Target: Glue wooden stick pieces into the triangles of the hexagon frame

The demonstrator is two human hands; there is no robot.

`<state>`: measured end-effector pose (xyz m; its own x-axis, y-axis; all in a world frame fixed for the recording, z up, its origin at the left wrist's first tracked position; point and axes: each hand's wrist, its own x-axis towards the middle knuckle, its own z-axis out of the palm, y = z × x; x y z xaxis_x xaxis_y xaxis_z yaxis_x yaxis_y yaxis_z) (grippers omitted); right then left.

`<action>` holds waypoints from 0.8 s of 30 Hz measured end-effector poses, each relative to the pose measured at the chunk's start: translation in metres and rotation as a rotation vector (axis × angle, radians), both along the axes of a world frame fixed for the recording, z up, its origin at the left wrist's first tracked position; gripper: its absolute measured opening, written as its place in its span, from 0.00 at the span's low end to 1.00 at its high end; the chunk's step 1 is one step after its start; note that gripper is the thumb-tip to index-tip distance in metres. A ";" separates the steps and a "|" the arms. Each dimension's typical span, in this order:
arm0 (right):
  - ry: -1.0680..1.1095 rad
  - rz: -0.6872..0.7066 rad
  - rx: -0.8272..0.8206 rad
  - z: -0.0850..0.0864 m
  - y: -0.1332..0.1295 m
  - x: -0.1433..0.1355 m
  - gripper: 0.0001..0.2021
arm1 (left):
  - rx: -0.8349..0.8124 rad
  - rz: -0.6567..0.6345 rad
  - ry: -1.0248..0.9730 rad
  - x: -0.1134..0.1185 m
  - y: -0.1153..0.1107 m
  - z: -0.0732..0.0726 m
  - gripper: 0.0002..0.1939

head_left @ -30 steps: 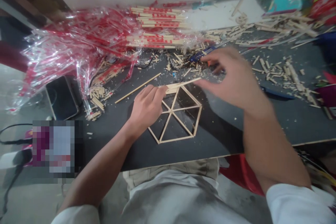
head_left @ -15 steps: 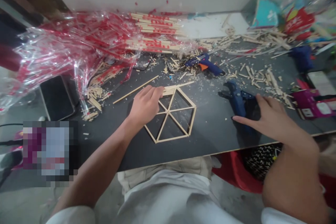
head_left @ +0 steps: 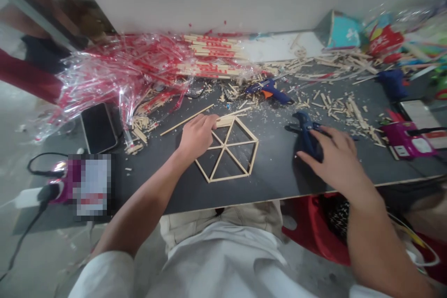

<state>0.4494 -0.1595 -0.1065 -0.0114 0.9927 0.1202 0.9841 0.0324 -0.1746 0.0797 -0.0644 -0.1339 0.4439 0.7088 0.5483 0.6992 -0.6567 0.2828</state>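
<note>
A hexagonal frame of wooden sticks (head_left: 230, 178), with spokes meeting at its middle, lies flat on the dark table. My left hand (head_left: 197, 136) is closed, thumb and fingers pinching a few loose sticks (head_left: 226, 121) along the frame's upper left edge. Over to the right, my right hand (head_left: 337, 158) is wrapped over a dark blue hand cutter (head_left: 306, 132), its thumb on the near side. The cutter's jaws point away from me; its handles are mostly hidden under the palm. One long stick (head_left: 186, 120) lies beyond my left hand.
A blue glue gun (head_left: 274, 91) lies behind the frame among wood scraps (head_left: 352, 116). Red and clear wrappers (head_left: 115, 70) and bundled chopsticks (head_left: 213, 51) cover the back left. A phone (head_left: 99, 128) and a purple power strip (head_left: 57, 186) with cables sit left, another purple one (head_left: 407, 138) right.
My right hand has moved left onto the blue cutter and closed around it; before, its fingers were spread beside the tool. My left hand keeps its pinch at the frame. The view has shifted slightly.
</note>
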 end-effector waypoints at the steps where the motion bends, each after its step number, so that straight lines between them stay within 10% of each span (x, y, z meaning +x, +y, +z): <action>1: 0.062 0.101 0.006 -0.001 -0.004 -0.013 0.29 | 0.003 -0.029 0.007 0.000 0.000 0.001 0.24; 5: 0.237 0.423 -0.116 -0.011 -0.015 -0.072 0.41 | -0.002 -0.115 0.087 0.003 0.000 0.009 0.25; 15: 0.304 0.397 -0.036 -0.025 0.006 -0.138 0.37 | -0.323 -0.030 0.322 0.012 0.031 0.072 0.11; 24: 0.061 -0.029 0.077 -0.013 0.028 0.004 0.47 | -0.316 -0.067 0.248 -0.012 0.059 0.098 0.11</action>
<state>0.4532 -0.1311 -0.1195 0.0273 0.9803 0.1956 0.9724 0.0193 -0.2325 0.0674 -0.0058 -0.0355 0.5862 0.7904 0.1781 0.7303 -0.6107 0.3062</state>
